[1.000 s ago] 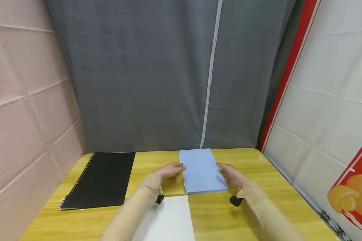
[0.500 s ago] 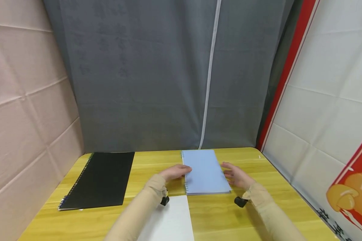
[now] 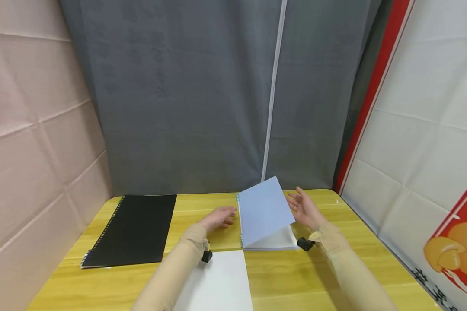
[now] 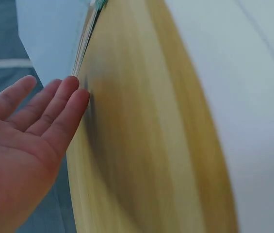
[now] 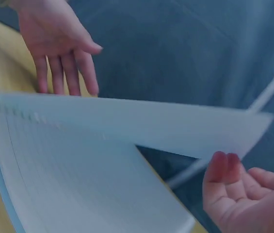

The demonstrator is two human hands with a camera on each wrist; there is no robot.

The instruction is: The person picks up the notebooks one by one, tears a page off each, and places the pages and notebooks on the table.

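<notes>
A light blue spiral notebook lies at the middle of the yellow wooden table, with its cover raised at an angle over a lined page. My right hand is at the cover's free right edge, palm up and fingers straight, propping it up. Its fingertips sit just under that edge. My left hand rests flat on the table beside the spiral binding, fingers straight and holding nothing.
A black spiral notebook lies shut on the left of the table. A white sheet lies at the near edge between my forearms. A grey curtain hangs behind the table, with walls close on both sides.
The blue notebook's cover, flat half a second ago, has been lifted from its right edge by my right hand. My left hand has stayed by the binding.
</notes>
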